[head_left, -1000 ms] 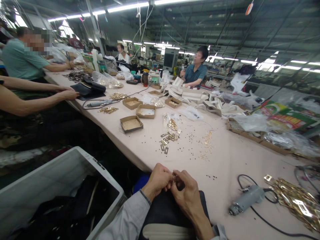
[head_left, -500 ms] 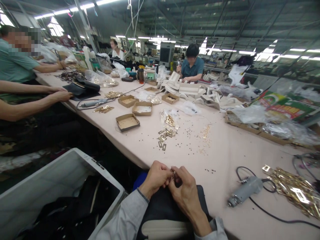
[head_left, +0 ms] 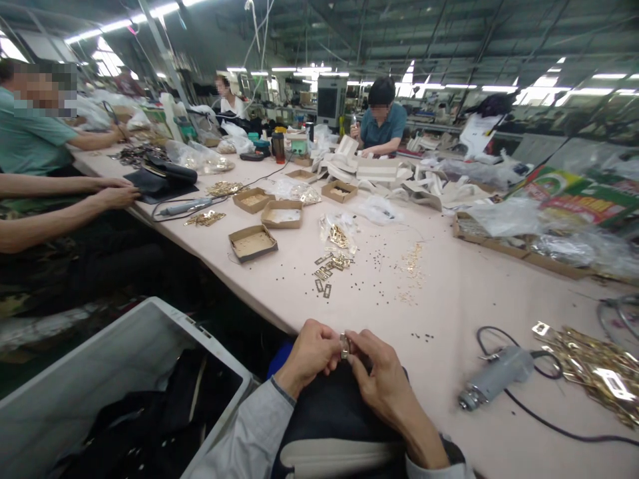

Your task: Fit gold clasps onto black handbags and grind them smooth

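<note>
A small shiny metal fitting (head_left: 344, 346) sits between my two hands, over a black leather bag piece (head_left: 339, 409) with a pale beige panel at its near side. My left hand (head_left: 314, 354) pinches the fitting from the left. On its other side, the bent fingers and thumb of my right hand (head_left: 383, 379) close on it. Part of the bag piece lies hidden under my hands and sleeves. Straight ahead on the table are a small pile of brass-coloured rectangular plates (head_left: 325, 271) and scattered tiny dark screws (head_left: 422, 336).
A grey electric screwdriver (head_left: 496, 378) with a black cable lies at right, beside a heap of gold plates (head_left: 594, 372). A grey plastic bin (head_left: 219, 356) with black pieces stands at left. Cardboard trays (head_left: 253, 243) are farther off. Co-workers sit along the table (head_left: 299, 293).
My right hand has shifted slightly right and its fingers have opened a little, so more of the metal fitting shows. My left hand stays nearly in place. The view has turned slightly.
</note>
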The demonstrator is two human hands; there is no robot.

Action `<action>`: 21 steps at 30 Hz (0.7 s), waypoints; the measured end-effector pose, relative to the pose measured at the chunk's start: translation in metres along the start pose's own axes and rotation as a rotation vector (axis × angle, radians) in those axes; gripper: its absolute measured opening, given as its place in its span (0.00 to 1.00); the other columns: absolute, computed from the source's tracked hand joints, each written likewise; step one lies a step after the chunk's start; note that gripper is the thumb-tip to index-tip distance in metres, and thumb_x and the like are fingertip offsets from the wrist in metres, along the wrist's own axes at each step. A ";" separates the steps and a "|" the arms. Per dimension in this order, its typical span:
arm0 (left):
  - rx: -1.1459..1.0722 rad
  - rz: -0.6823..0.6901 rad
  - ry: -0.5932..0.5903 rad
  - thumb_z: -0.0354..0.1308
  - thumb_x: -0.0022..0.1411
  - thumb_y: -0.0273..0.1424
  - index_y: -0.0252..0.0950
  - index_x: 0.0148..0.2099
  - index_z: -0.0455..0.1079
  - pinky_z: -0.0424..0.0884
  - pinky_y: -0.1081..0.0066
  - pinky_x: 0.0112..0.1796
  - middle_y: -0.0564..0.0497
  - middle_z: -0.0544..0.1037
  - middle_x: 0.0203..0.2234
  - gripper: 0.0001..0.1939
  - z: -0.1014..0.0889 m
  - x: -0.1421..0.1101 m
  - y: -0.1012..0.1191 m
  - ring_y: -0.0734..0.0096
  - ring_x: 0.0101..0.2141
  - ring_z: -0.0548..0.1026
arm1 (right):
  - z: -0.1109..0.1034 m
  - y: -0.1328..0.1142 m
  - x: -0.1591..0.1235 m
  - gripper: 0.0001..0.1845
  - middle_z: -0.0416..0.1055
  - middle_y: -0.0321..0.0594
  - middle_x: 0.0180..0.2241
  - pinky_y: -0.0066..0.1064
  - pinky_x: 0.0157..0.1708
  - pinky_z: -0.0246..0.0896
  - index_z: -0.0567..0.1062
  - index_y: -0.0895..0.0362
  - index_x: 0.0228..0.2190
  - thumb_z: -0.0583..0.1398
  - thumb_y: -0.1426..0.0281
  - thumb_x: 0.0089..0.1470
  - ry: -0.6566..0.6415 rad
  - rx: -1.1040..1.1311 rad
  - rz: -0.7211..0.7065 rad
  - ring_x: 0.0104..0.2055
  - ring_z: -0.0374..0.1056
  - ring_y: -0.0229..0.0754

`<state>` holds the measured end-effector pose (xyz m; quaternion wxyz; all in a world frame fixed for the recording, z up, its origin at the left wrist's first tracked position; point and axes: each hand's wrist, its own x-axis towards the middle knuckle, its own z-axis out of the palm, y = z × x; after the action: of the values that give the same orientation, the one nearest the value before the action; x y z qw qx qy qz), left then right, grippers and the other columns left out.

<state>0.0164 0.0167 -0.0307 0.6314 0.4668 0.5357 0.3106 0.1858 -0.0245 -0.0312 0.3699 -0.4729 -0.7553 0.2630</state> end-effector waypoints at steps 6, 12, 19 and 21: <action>-0.076 -0.007 -0.056 0.63 0.48 0.33 0.30 0.24 0.73 0.58 0.78 0.13 0.53 0.70 0.10 0.10 -0.004 0.001 -0.003 0.79 0.11 0.63 | 0.003 0.007 -0.001 0.20 0.69 0.41 0.35 0.34 0.35 0.64 0.73 0.55 0.53 0.55 0.78 0.61 -0.008 -0.025 -0.054 0.35 0.67 0.43; -0.104 -0.013 -0.089 0.65 0.48 0.34 0.30 0.25 0.72 0.58 0.79 0.13 0.53 0.70 0.10 0.11 -0.006 0.000 -0.001 0.79 0.11 0.63 | -0.001 0.007 0.000 0.20 0.69 0.40 0.33 0.34 0.35 0.64 0.74 0.54 0.53 0.54 0.77 0.62 0.017 0.022 -0.030 0.34 0.67 0.43; -0.155 -0.002 -0.097 0.68 0.47 0.35 0.29 0.25 0.74 0.59 0.78 0.14 0.51 0.72 0.12 0.13 -0.005 -0.001 -0.002 0.79 0.11 0.65 | 0.012 -0.007 -0.001 0.11 0.68 0.38 0.31 0.33 0.33 0.63 0.75 0.55 0.44 0.59 0.74 0.59 0.081 -0.026 0.075 0.31 0.66 0.42; -0.156 -0.006 -0.096 0.69 0.46 0.36 0.29 0.23 0.73 0.58 0.78 0.14 0.51 0.72 0.11 0.14 -0.004 0.000 -0.002 0.79 0.11 0.64 | 0.020 -0.011 -0.002 0.11 0.67 0.38 0.32 0.34 0.33 0.62 0.75 0.56 0.44 0.60 0.73 0.58 0.144 -0.103 0.096 0.31 0.66 0.42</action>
<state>0.0121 0.0168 -0.0321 0.6916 0.4292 0.4804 0.3267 0.1641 -0.0321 -0.0354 0.3852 -0.5446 -0.7158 0.2065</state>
